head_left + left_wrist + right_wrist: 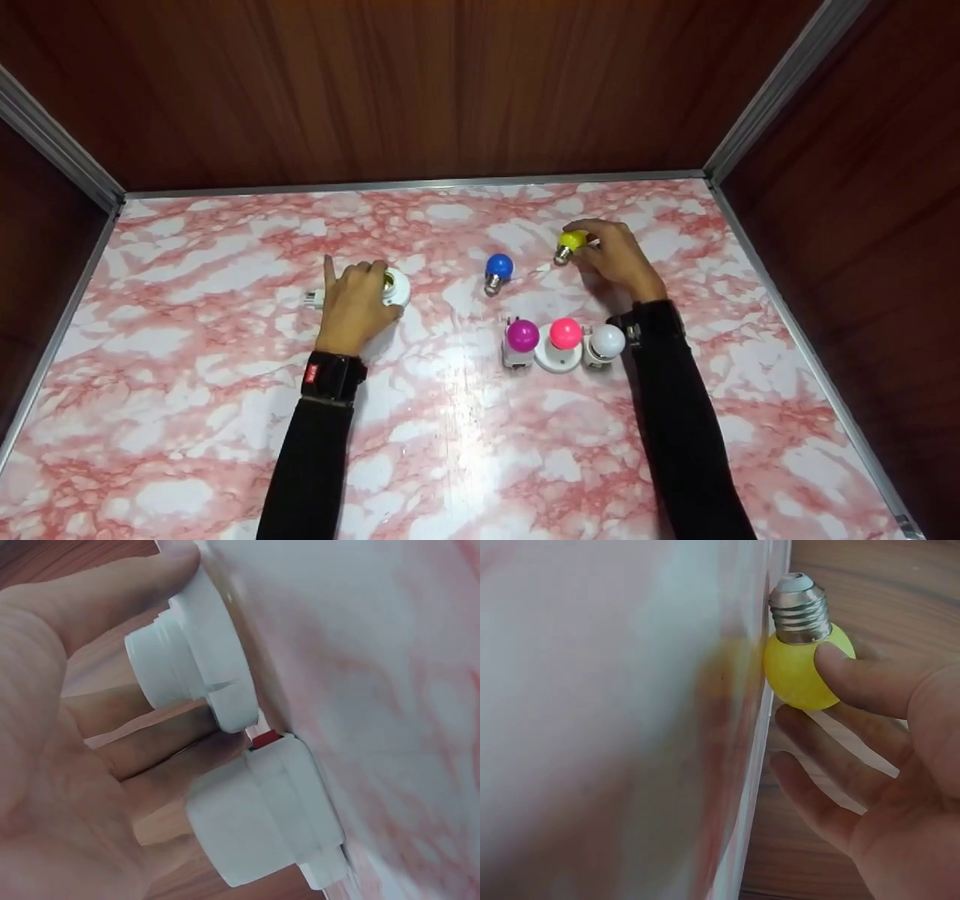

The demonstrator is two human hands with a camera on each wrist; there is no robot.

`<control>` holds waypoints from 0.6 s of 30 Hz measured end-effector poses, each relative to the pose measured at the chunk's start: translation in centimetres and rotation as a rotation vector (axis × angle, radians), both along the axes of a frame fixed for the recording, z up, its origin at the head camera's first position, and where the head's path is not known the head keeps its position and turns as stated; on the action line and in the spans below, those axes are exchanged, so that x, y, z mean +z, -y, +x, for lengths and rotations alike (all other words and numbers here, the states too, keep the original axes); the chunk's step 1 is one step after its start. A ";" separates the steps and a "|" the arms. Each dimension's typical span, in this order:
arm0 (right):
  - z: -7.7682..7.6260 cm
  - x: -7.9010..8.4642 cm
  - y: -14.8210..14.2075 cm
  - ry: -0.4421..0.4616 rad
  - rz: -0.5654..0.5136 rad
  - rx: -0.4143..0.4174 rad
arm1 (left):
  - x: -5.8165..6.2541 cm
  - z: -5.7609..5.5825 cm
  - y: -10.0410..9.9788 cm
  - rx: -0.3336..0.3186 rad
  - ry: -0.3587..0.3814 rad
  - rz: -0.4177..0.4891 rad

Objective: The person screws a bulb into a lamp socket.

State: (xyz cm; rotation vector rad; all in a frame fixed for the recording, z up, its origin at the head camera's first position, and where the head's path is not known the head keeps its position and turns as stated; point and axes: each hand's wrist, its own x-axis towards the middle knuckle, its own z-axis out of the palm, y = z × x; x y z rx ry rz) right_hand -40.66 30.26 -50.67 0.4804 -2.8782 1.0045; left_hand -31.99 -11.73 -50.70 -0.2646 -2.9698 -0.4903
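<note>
At the left of the head view, the left hand (356, 304) comes down over a round socket (401, 291) on the marbled table (187, 420). Its thumb and nearer fingers curve around the flat base, loosely bent, while the little finger sticks out straight. The left wrist view shows the thumb on the rim and the fingers on the far side; this grip low on the base seems meant to steady it without covering the mouth. Just beside it, partly under the hand, sits a plug-in socket (244, 817) with a red switch; whether a finger touches it I cannot tell.

Near the middle of the head view, a blue bulb (499, 267) lies loose, its metal end towards the lower edge. Right of centre, a purple bulb (523, 335), a pink bulb (565, 333) and a white bulb (608, 341) stand close together in white bases, perhaps grouped because they are already fitted.

Above that row, the right hand (619, 259), thumb and fingers closed only to the bulb's width, pinches a yellow bulb (571, 240) by its coloured globe, probably so the metal thread stays bare. The thread points to the lower left; whether the bulb touches the table is unclear.
</note>
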 end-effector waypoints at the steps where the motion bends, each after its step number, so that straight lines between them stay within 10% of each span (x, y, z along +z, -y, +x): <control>1: 0.1 0.1 -0.1 -0.005 0.000 -0.005 | 0.1 0.1 -0.1 -0.005 -0.014 0.010; 8: 1.6 2.3 -1.4 -0.015 -0.054 -0.073 | 1.5 0.8 -0.5 -0.035 -0.127 0.074; 18: 6.2 8.8 -2.1 -0.485 -0.100 -0.164 | 5.6 2.9 -1.3 -0.060 -0.269 0.215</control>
